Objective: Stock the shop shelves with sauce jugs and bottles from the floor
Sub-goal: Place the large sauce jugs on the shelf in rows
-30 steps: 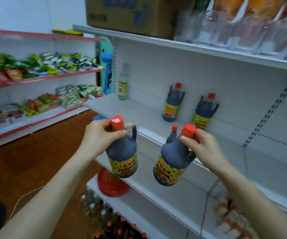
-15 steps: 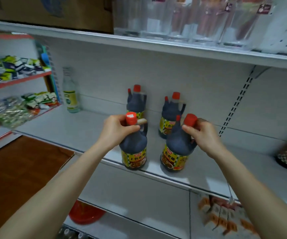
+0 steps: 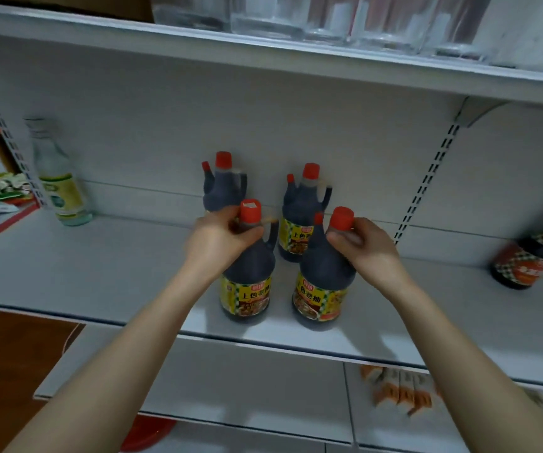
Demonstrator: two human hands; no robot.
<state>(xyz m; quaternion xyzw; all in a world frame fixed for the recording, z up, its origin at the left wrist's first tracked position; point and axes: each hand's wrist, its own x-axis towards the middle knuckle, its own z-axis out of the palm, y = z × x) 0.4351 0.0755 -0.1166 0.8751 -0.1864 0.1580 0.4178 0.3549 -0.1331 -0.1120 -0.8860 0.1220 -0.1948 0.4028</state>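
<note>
Left hand (image 3: 221, 238) and right hand (image 3: 366, 245) are each gripping a jug's neck, left jug (image 3: 247, 282) and right jug (image 3: 324, 286) standing near the shelf (image 3: 100, 276) front edge; careless release risks tipping them off.

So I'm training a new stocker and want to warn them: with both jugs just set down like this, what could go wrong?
1. The front left jug and front right jug stand near the shelf edge; a nudge while letting go might tip one off.
2. Each hand, left hand and right hand, grips only the neck, so a jug could wobble.
3. Pushing them back could knock the rear jugs.
</note>
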